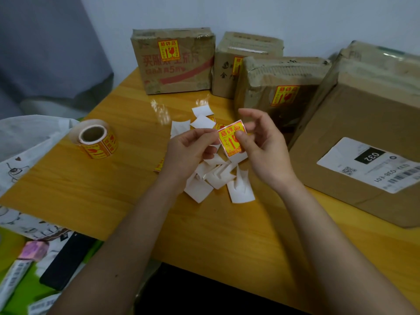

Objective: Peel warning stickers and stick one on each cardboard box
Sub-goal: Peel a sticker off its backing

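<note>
Four cardboard boxes (173, 62) stand on the desk (91, 178); three show a sticker. One roll (96, 138) lies left, near scattered white backing papers (218, 176). Both hands, left hand (188, 151) and right hand (263, 146), pinch a yellow-and-red warning sticker (231, 139) between fingers above the papers.

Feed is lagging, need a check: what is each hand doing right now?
Left hand: fingers pinched on the left edge of the warning sticker.
Right hand: thumb and fingers pinched on the same sticker's right side.
</note>
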